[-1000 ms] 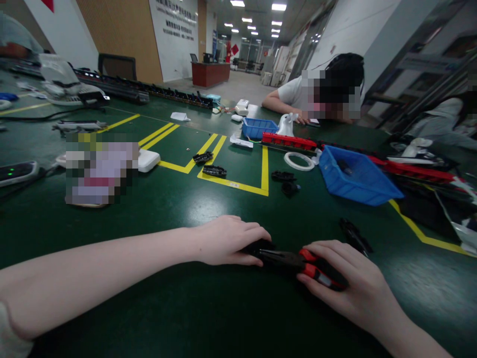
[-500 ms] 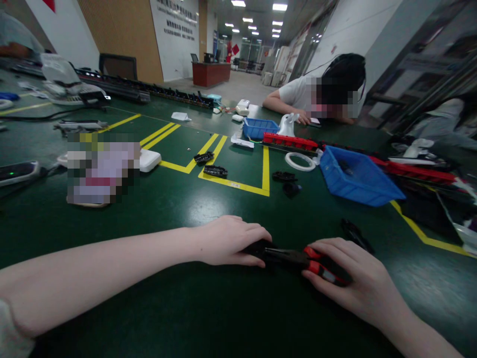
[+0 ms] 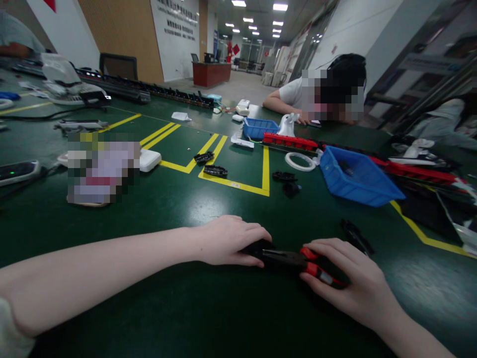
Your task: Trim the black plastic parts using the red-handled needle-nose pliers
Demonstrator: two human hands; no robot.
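Ceiling lights shine over a large room with a reddish-brown desk point(image 3: 211, 74) at the back, and a dark green table point(image 3: 167, 303) marked with yellow tape fills the foreground. On it, the person's left hand point(image 3: 227, 241) is nearly closed, thumb and fingers pinching a black part point(image 3: 257, 247) that they mostly hide. The right hand point(image 3: 352, 273) curls partly closed around the red-and-black handles of the pliers point(image 3: 285, 257). Their dark nose points left and reaches the black part; whether the tips grip it cannot be told.

Just beyond the right hand lies a slim black piece point(image 3: 356, 236). Farther out, two black components point(image 3: 284, 176) sit close together near a blue bin point(image 3: 363, 195) with something dark inside. A white ring point(image 3: 301, 168) rests beside that bin, and two black clips point(image 3: 215, 170) lie on or next to the yellow tape. Past them are a smaller blue bin point(image 3: 261, 130) and a red strip point(image 3: 290, 141).

Over to the left, a phone point(image 3: 108, 171), partly blurred out, is next to a white box point(image 3: 150, 160). Across the table, another person point(image 3: 296, 92) in a light short-sleeved top leans with both arms on the surface.
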